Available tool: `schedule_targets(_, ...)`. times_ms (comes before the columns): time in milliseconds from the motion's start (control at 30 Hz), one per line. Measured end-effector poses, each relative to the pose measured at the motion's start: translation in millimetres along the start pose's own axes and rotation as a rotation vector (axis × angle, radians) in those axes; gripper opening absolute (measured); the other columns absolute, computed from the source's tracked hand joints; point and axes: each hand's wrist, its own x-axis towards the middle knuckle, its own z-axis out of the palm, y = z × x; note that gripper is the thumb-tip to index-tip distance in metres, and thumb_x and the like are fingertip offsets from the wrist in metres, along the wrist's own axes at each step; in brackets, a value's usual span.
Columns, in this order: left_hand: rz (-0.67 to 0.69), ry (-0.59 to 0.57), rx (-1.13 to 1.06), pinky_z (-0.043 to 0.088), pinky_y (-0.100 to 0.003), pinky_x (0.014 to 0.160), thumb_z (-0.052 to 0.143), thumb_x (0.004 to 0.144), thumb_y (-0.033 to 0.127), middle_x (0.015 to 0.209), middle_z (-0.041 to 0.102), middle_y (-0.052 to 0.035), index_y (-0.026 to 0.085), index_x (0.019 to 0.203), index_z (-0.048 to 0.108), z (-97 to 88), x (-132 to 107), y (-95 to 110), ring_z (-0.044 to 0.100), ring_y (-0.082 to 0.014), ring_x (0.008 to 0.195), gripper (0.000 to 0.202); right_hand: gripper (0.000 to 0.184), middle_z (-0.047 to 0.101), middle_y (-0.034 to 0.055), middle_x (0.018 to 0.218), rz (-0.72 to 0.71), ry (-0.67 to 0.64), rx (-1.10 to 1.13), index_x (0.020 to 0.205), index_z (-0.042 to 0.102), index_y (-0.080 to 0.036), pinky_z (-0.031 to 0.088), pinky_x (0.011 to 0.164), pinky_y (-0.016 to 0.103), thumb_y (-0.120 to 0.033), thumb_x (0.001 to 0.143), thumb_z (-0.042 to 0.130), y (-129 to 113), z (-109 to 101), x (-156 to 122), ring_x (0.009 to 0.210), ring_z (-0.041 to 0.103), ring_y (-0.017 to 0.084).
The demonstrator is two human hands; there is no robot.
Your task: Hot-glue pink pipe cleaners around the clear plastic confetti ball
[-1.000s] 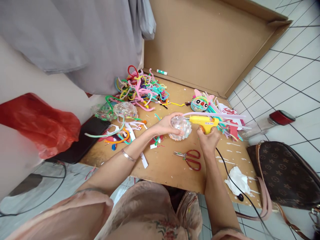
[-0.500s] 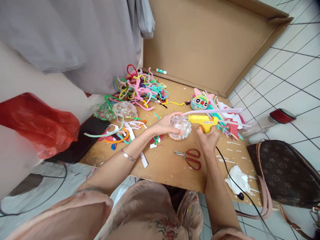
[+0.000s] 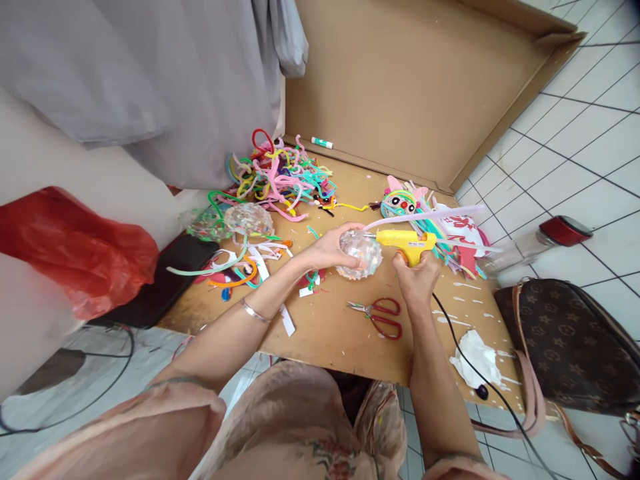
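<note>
My left hand is wrapped round a clear, bumpy plastic ball over the table. In my right hand is a yellow hot glue gun, its nozzle at the upper right of the ball and a pale glue stick jutting from its back. A long lilac pipe cleaner runs from the top of the ball out to the right; how it is held at the ball is hidden. Scissors with red handles lie below the ball.
A heap of coloured pipe cleaners and more clear plastic pieces lie at the left. Behind the glue gun sits a decorated face ball. The gun's black cable passes a crumpled tissue. A brown handbag stands at the right.
The lilac pipe cleaner's free end has dipped slightly. Both hands, the ball and the glue gun keep nearly the same place.
</note>
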Motion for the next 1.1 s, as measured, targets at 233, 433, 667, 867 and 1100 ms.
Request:
schedule_targets(233, 0.016, 0.001, -0.006, 0.044, -0.043, 0.098, 0.081, 0.047, 0.032, 0.115, 0.061, -0.0079, 0.019, 0.124, 0.052, 0.0, 1.7, -5.0, 0.057, -0.0243, 0.104, 0.083, 0.02, 0.055, -0.0006, 0.054, 0.013, 0.019, -0.015, 0.066, 0.053, -0.021, 0.042, 0.052, 0.027, -0.04, 0.061, 0.059, 0.6, -0.5, 2.5, 0.05, 0.047, 0.015)
schedule_targets(433, 0.0, -0.005, -0.016, 0.045, -0.043, 0.098, 0.082, 0.049, 0.03, 0.115, 0.061, -0.0077, 0.018, 0.124, 0.052, -0.9, 1.1, -4.2, 0.058, -0.0238, 0.104, 0.082, 0.019, 0.05, -0.0033, 0.051, -0.021, 0.006, 0.006, 0.062, 0.049, -0.023, 0.041, 0.05, 0.026, -0.039, 0.061, 0.059, -3.1, -2.6, 0.3, 0.048, 0.044, 0.013)
schedule_targets(667, 0.035, 0.002, 0.009, 0.045, -0.043, 0.096, 0.082, 0.048, 0.031, 0.113, 0.06, -0.0066, 0.021, 0.123, 0.053, 0.1, 1.9, -7.7, 0.057, -0.0229, 0.101, 0.081, 0.018, 0.05, -0.0036, 0.05, 0.003, 0.01, -0.004, 0.061, 0.048, -0.023, 0.042, 0.051, 0.026, -0.036, 0.06, 0.06, -3.6, -2.7, 2.9, 0.048, 0.045, 0.013)
schedule_targets(867, 0.015, -0.007, -0.046, 0.044, -0.042, 0.097, 0.081, 0.048, 0.031, 0.112, 0.061, -0.0069, 0.019, 0.124, 0.052, -0.3, 1.9, -7.0, 0.057, -0.0226, 0.101, 0.082, 0.018, 0.055, -0.0014, 0.053, 0.012, -0.01, 0.011, 0.065, 0.055, -0.02, 0.042, 0.053, 0.027, -0.037, 0.06, 0.06, -3.3, -2.1, 1.7, 0.051, 0.049, 0.015)
schedule_targets(1100, 0.011, 0.029, 0.022, 0.044, -0.042, 0.099, 0.082, 0.05, 0.029, 0.116, 0.06, -0.0071, 0.019, 0.126, 0.052, -2.4, 1.1, -4.0, 0.057, -0.0241, 0.107, 0.083, 0.031, 0.063, 0.005, 0.062, 0.178, -0.005, -0.062, 0.072, 0.062, -0.018, 0.043, 0.059, 0.032, -0.047, 0.062, 0.063, 20.4, 4.3, 16.6, 0.061, 0.057, 0.022)
